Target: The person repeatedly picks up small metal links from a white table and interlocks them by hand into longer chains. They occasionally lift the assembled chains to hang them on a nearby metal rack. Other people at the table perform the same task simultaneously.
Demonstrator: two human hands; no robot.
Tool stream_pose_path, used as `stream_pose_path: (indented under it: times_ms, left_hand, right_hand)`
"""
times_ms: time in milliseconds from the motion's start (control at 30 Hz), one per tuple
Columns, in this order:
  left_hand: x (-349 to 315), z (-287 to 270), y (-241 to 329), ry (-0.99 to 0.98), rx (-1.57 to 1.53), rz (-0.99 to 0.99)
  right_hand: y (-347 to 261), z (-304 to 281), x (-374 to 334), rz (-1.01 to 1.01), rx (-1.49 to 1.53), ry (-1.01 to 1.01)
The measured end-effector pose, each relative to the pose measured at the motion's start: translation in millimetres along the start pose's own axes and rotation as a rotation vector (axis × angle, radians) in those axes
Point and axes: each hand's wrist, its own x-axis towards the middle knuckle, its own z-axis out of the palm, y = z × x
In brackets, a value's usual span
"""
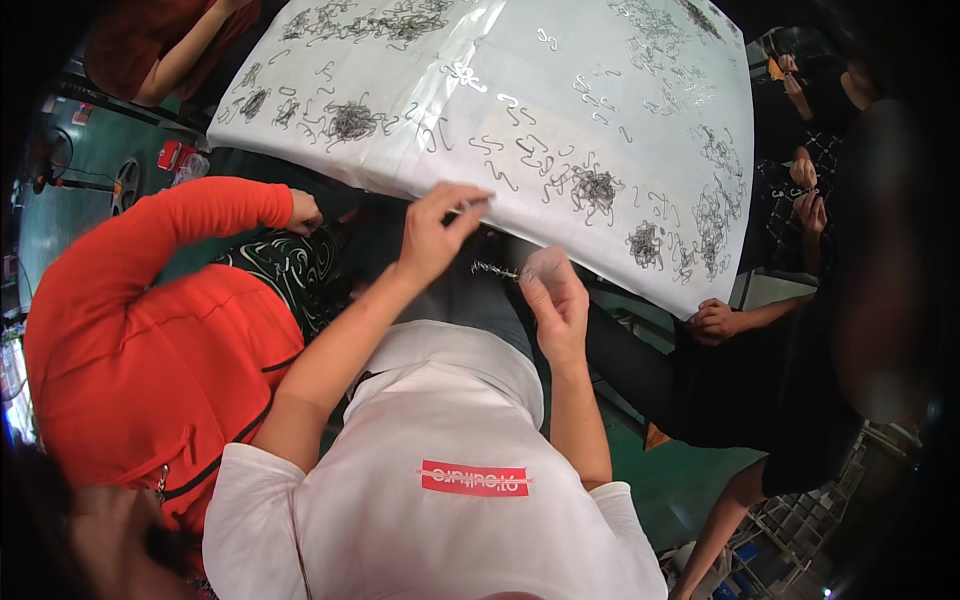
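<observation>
My right hand [556, 295] pinches one end of a short bunch of thin metal S-hooks [494, 269] between thumb and fingers. The hooks stick out to the left, over my lap and below the table edge. My left hand [438, 228] is raised just beyond them, by the near edge of the white-covered table [390, 172]. Its thumb and fingers are bent toward one another; whatever lies between the tips is too small to make out. On the tabletop nearest my hands lie loose S-hooks [503, 178] and a dark heap of hooks [594, 189].
A person in a red jacket [170, 330] sits close on my left. On my right is a person in black, whose hand [714, 322] rests at the table corner. Other people's hands [806, 190] work beyond the right edge. More hook heaps [352, 121] cover the tabletop.
</observation>
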Motion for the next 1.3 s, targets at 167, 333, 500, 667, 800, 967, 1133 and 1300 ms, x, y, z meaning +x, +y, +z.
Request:
stream_pose_path:
  times_ms: [167, 333, 500, 667, 800, 967, 1133, 1300]
  left_hand:
    - [110, 36, -86, -0.041, 0.294, 0.122]
    - [185, 78, -135, -0.143, 0.651, 0.035]
    - [215, 93, -140, -0.34, 0.834, -0.079]
    - [203, 82, -109, -0.314, 0.645, -0.143]
    - [157, 58, -64, -0.235, 0.189, -0.311]
    - [69, 24, 4, -0.061, -0.276, -0.322]
    - [14, -11, 61, -0.263, -0.385, -0.476]
    - [-6, -27, 84, -0.314, -0.305, -0.467]
  right_hand:
    - [9, -11, 3, -0.053, -0.103, -0.001]
    - [8, -24, 14, -0.054, -0.213, -0.043]
    - [10, -32, 22, 0.0, -0.148, -0.04]
    - [15, -31, 22, -0.015, -0.206, -0.044]
    - [21, -22, 18, -0.058, -0.193, -0.033]
    - [28, -11, 12, -0.083, -0.208, 0.006]
    - [32, 0, 8, -0.101, -0.155, 0.063]
    - [31, 7, 3, -0.128, -0.123, 0.066]
